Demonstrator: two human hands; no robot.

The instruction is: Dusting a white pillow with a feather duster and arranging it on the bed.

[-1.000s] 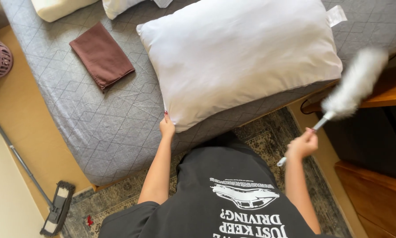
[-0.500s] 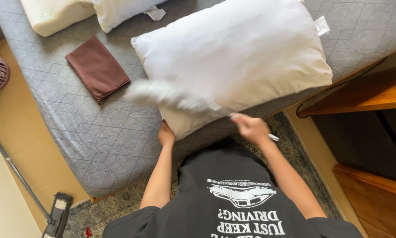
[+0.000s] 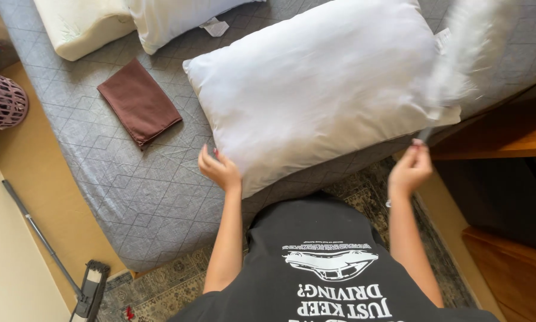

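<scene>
A large white pillow [image 3: 321, 89] lies on a grey quilted mattress [image 3: 154, 191]. My left hand [image 3: 219, 169] holds the pillow's near left corner. My right hand [image 3: 411, 170] grips the handle of a fluffy white duster [image 3: 464, 53], whose blurred head is over the pillow's right end. A folded brown cloth [image 3: 138, 102] lies on the mattress to the left of the pillow.
Two more pillows lie at the top: a cream one [image 3: 83, 27] and a white one [image 3: 172, 18]. A purple basket [image 3: 0, 101] stands on the floor at left. A flat mop [image 3: 71, 268] lies at lower left. Wooden furniture [image 3: 506, 131] is at right, a patterned rug [image 3: 154, 292] underfoot.
The duster has swung from the right, across the pillow to the left, then back up to the pillow's right end. My left hand has stayed at the pillow's corner.
</scene>
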